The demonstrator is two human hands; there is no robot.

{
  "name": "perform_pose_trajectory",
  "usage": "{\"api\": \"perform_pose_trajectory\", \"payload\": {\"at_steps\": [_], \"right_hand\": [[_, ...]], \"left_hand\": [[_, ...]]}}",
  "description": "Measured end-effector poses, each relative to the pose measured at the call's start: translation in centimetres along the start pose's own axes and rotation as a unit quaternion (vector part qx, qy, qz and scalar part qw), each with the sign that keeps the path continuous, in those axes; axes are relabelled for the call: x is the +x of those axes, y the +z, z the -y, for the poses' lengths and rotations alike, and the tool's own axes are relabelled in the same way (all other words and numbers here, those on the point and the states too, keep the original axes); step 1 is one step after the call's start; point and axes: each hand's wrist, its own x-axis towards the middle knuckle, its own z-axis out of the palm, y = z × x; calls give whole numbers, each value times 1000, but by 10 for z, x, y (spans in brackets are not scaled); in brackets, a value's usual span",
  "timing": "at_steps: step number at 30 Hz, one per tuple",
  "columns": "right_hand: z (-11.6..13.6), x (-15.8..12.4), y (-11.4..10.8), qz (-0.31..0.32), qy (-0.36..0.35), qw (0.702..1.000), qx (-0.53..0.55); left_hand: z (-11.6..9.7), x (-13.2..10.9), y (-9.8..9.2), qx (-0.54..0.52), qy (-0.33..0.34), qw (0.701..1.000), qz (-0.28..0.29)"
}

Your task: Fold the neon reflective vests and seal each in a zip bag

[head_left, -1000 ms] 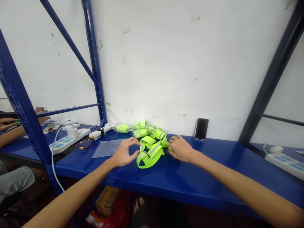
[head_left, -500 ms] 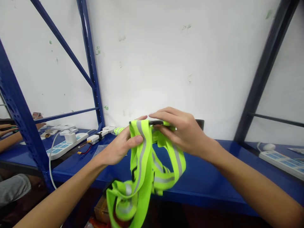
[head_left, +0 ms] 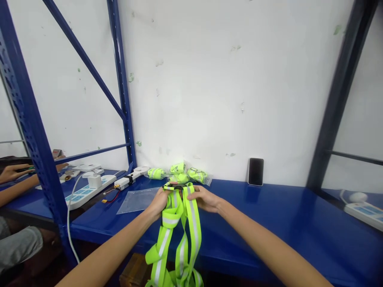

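Note:
A fluorescent yellow-green reflective strap vest (head_left: 193, 223) with silver stripes hangs in loose loops from my two hands, over the front edge of the blue table. My left hand (head_left: 159, 202) is closed on its upper left straps, beside a black buckle (head_left: 178, 186). On the other side, my right hand (head_left: 206, 198) grips the upper right strap between thumb and fingers. The lower ends dangle below the tabletop and run out of view. A flat clear plastic bag (head_left: 136, 200) lies just left of my left hand.
Several bundled yellow-green vests (head_left: 179, 177) in clear wrapping lie against the wall. A black-faced tablet-like device (head_left: 255, 172) leans there too. Power strips (head_left: 86, 193) and a white cable stand left, near the blue rack post (head_left: 32, 107). A co-worker's hand (head_left: 13, 173) is at far left.
My hands have lowered and moved away from me with the vest. Its bunched loops now hang longer and straighter. The view has shifted, revealing the bundled vests and the black-faced device.

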Motion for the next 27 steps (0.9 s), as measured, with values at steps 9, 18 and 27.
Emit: {"api": "perform_pose_trajectory", "payload": {"at_steps": [9,18,27], "right_hand": [[-16,2,-20,-43,-58,996,54],[-9,-8,-14,-29,-84,987,132],[17,-18,-31,-17,-135,990,44]], "left_hand": [[8,4,-6,-73,-11,997,36],[-9,4,-12,-128,4,988,82],[-15,7,-32,-84,-203,933,285]]}}
